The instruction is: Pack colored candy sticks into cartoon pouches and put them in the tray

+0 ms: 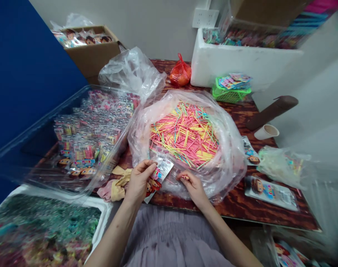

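Between the thumb and fingers of my left hand [139, 181] is a small printed packet [163, 168], silvery at its top with a cartoon picture lower down. My right hand [193, 189] is closed around a small bunch of thin candy sticks [185, 177], whose ends show at the fingers. Both hands are at the near edge of a large clear plastic bag [230, 155], opened wide and full of loose pink, yellow, green and blue sticks [185, 135]. A yellow and pink cloth [120, 181] lies beside my left wrist.
A clear bin [85, 189] of filled packets stands left. Right are a cup [266, 132], a brown flask [271, 113] and a flat packet [271, 193]. Behind are a green basket [231, 94], a red bag [180, 72], a foam box [241, 63] and a cardboard box [88, 55].
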A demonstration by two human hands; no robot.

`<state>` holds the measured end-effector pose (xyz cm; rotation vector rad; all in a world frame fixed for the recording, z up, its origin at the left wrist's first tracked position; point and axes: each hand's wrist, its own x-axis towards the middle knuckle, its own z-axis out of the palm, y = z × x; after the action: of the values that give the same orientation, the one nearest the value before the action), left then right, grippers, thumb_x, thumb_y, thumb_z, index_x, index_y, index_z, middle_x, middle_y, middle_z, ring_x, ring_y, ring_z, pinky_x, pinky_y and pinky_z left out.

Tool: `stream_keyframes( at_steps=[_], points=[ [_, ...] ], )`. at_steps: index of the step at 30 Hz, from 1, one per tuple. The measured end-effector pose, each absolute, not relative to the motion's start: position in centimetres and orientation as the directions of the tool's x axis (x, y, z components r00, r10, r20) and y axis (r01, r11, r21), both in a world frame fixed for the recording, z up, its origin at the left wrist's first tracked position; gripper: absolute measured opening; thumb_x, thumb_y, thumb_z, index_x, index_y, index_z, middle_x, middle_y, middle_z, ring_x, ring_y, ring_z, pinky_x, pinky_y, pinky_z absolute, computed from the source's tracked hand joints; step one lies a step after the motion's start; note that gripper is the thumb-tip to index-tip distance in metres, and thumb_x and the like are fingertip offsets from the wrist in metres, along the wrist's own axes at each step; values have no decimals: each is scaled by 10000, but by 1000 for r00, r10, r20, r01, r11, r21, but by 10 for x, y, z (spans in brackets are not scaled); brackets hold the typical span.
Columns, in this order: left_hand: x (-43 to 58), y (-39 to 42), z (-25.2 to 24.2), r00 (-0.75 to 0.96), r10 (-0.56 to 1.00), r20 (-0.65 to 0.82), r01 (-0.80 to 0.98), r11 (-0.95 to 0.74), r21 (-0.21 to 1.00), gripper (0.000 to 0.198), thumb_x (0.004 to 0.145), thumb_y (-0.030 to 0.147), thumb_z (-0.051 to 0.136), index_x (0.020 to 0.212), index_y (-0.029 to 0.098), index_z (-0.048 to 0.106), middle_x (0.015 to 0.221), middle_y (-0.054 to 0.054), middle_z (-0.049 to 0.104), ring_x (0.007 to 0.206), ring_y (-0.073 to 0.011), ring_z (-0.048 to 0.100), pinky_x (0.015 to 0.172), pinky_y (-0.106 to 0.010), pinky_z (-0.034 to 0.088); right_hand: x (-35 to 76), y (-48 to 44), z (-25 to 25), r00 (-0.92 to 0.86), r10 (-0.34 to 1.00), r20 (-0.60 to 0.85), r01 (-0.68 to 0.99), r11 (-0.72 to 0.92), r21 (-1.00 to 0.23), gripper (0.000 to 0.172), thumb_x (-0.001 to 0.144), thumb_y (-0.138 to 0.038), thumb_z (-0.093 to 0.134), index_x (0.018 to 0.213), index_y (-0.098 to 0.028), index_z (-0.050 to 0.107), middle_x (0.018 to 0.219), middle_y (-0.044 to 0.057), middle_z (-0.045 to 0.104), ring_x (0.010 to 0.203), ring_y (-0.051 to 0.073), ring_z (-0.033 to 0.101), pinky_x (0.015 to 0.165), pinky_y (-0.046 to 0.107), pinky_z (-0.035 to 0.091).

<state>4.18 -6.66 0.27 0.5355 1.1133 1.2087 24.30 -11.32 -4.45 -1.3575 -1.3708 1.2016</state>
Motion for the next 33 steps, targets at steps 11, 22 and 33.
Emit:
stream_keyframes(
  at_steps=[11,22,33],
  points=[
    [47,-66,1,-43,930,-365,-415,316,853,271,646,380,818,758,156,712,601,30,640,512,-75,532,526,-182,420,245,-114,-47,-78,996,-30,187,-15,-982,179,932,-309,516,877,-228,665,881,46,678,895,210,627,832,309,444],
    [48,-66,-2,-19,930,-368,-363,337,869,289,667,420,799,758,163,706,562,36,608,470,-78,510,488,-189,398,246,-114,-48,-69,996,-51,197,-37,-980,205,921,-361,524,861,-236,675,871,49,683,881,217,631,821,315,459],
    [48,-69,-7,-20,926,-377,-408,337,849,251,665,363,808,763,158,699,594,36,609,506,-74,510,527,-182,417,245,-115,-48,-83,996,-28,215,-10,-977,210,944,-341,498,882,-240,672,891,51,671,897,216,621,837,324,449]
  ],
)
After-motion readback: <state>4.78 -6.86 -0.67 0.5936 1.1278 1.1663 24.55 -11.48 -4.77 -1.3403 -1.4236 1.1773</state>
